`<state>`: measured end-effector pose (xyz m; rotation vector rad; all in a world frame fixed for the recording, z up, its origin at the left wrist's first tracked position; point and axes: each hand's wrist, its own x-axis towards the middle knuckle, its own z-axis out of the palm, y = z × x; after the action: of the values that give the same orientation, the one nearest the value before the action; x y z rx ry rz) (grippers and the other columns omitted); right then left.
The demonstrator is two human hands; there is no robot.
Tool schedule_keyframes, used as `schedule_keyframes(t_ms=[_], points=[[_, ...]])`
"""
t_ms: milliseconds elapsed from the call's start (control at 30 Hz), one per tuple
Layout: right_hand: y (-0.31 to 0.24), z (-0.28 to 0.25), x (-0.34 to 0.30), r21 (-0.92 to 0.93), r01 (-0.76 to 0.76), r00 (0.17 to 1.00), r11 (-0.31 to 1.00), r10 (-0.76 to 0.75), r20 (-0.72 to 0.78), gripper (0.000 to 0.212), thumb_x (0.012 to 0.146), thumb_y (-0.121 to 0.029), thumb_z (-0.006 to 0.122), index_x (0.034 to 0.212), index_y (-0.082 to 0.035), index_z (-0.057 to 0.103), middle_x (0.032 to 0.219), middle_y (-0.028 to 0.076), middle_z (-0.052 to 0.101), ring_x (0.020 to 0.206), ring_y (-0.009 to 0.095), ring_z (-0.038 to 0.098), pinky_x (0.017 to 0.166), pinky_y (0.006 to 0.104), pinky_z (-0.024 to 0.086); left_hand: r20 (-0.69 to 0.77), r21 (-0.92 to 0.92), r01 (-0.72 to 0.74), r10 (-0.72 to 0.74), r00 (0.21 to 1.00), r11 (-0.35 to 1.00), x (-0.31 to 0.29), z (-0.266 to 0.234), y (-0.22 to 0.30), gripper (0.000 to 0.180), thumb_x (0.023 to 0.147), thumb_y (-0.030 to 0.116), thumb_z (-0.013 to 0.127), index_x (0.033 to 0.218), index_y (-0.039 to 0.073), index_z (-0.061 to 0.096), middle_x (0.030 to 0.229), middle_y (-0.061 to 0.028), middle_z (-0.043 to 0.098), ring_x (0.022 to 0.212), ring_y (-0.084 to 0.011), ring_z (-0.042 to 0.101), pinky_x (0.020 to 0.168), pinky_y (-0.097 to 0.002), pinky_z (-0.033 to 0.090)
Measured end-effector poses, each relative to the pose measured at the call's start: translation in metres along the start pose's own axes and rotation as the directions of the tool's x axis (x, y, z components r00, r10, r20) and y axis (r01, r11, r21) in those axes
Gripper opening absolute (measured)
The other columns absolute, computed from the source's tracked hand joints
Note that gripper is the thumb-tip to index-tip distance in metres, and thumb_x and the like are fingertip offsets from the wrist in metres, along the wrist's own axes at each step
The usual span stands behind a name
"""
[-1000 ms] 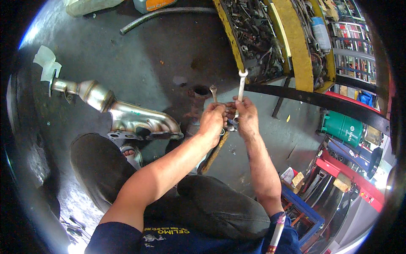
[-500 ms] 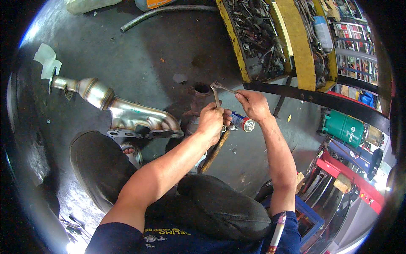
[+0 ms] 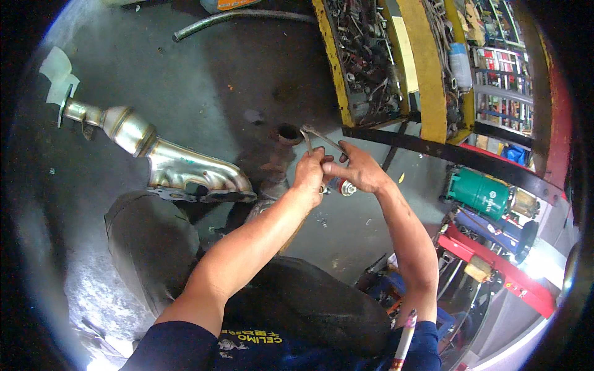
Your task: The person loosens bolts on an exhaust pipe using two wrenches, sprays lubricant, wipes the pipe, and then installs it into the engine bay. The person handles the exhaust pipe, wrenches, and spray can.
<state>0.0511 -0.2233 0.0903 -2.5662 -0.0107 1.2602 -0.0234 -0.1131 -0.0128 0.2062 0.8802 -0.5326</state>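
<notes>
My left hand (image 3: 311, 174) is closed round a wrench (image 3: 309, 143) that points up and away from me. A second wrench (image 3: 327, 138) runs to my right hand (image 3: 364, 169), its shaft against my fingers. The far ends of the two tools meet, forming a narrow V. My right thumb reaches across to the left hand's fingers. Just beyond the meeting point stands the open end of a rusty exhaust pipe (image 3: 287, 134); its lower part is behind my left hand. Below my right hand shows the end of a spray can (image 3: 348, 188), partly covered.
A shiny exhaust manifold (image 3: 198, 170) with converter lies left. Yellow trays (image 3: 343, 93) of tools and fasteners stand far right, above a dark metal bar (image 3: 427, 146). A bent hose (image 3: 241, 17) lies far off. A green canister (image 3: 479, 193) and red frame (image 3: 495, 269) are right.
My right hand has come in toward the left, its thumb now extended to the left fingers. The angle between the wrenches has narrowed. The whole view has shifted slightly.
</notes>
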Motion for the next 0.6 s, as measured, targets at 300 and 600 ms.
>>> schedule_keyframes(t_ms=[300,600], points=[[-0.034,0.000,-0.001,-0.319,-0.061,0.988,0.946,0.102,0.113,0.148,0.058,-0.069,0.090,0.159,0.010,0.015,0.145,0.033,0.046,0.139,0.044,0.046,0.117,0.0480,0.039,0.217,-0.136,0.028,0.003,0.976,0.990,0.022,-0.003,-0.005,0.032,0.110,0.026,0.048,0.134,0.006,0.057,0.126,-0.0058,0.066,0.118,-0.0199,0.064,0.101,-0.0421,0.050],[-0.074,0.015,-0.020,-0.325,-0.135,0.982,0.936,0.171,0.082,0.140,0.063,-0.053,0.094,0.164,-0.006,0.010,0.145,0.032,0.045,0.137,0.047,0.047,0.117,0.0483,0.039,0.232,-0.135,-0.032,0.063,0.971,0.990,0.031,0.000,0.000,0.030,0.112,0.031,0.046,0.107,0.005,0.061,0.095,-0.0052,0.066,0.086,-0.0170,0.064,0.083,-0.0372,0.054]])
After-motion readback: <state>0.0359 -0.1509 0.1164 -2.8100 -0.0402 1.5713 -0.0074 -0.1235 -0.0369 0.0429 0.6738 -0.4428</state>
